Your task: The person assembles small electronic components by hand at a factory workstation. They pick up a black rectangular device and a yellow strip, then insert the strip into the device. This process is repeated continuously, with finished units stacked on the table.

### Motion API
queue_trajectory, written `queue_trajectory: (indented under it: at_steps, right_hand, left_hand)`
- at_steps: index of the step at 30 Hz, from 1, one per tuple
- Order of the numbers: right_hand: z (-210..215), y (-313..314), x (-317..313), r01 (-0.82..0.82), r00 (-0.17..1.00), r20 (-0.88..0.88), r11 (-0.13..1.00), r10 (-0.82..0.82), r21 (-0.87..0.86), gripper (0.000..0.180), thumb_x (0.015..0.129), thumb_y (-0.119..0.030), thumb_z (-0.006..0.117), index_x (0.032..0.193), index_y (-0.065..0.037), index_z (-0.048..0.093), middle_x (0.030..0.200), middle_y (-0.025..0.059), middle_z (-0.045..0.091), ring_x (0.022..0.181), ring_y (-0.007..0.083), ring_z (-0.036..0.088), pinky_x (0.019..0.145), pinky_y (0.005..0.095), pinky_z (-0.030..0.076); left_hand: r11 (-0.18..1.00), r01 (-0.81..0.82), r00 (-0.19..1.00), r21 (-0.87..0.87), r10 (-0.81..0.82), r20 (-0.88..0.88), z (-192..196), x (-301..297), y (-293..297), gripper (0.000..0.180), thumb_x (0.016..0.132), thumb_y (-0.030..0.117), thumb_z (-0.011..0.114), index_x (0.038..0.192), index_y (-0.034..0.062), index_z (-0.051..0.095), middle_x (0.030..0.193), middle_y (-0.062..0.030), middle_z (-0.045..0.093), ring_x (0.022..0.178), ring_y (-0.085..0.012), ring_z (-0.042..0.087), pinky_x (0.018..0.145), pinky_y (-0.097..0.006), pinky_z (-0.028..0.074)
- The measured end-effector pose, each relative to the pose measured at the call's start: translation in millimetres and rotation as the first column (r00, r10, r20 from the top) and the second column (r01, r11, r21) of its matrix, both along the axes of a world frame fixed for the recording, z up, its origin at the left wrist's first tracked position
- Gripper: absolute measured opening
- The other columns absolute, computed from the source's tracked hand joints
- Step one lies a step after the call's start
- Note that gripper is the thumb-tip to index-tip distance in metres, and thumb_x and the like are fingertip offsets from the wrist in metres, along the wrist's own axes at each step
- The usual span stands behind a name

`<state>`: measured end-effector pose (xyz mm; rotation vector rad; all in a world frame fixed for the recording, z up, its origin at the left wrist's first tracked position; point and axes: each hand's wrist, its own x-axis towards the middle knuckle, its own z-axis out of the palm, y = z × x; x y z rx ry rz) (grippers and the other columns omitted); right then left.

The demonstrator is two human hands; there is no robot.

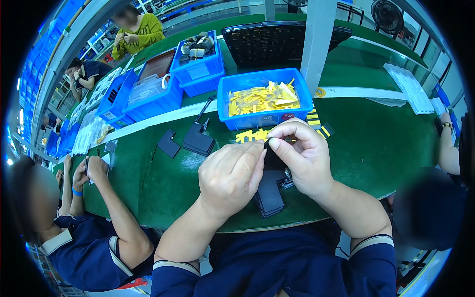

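Note:
My left hand (231, 174) and my right hand (303, 154) meet above the green table (376, 143), fingertips pinched together on a small black flat piece (275, 159) held between them. Just under the hands lies a stack of black flat pieces (269, 195) near the table's front edge. Yellow strips (251, 134) lie on the table behind the hands. A blue bin (264, 98) full of yellow strips stands farther back.
Another stack of black pieces (199, 141) and a single black piece (168, 144) lie to the left. More blue bins (198, 64) and a black tray (277, 42) stand behind. A white post (316, 44) rises by the bin. Other people sit left, right and at the far left.

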<state>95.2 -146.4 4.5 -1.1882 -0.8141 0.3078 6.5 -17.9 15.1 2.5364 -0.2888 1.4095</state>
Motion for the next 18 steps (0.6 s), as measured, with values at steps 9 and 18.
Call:
queue_trajectory:
  at_steps: [9,18]
  right_hand:
    - [-1.4,1.4,1.2,0.071,0.991,0.111,0.997,-0.073,0.021,0.006,0.082,-0.002,0.06,0.087,0.001,0.061,0.087,0.0049,0.056,0.077,0.0108,0.057,0.066,0.0234,0.047]
    - [-2.6,1.0,1.4,0.086,0.975,0.202,0.996,-0.088,0.022,0.007,0.081,0.0,0.06,0.087,0.001,0.062,0.085,0.0064,0.057,0.075,0.0127,0.058,0.066,0.0242,0.048]
  left_hand:
    - [0.905,0.087,0.968,-0.417,-0.175,-0.178,-1.1,-1.9,5.3,0.012,0.077,0.006,0.07,0.086,-0.0012,0.068,0.079,-0.0123,0.068,0.067,-0.0195,0.064,0.062,-0.028,0.05]
    - [0.619,0.074,0.863,-0.782,-0.432,-0.26,3.1,-5.2,12.6,0.011,0.078,0.003,0.07,0.088,-0.0019,0.068,0.084,-0.0101,0.066,0.075,-0.0148,0.062,0.068,-0.025,0.048]
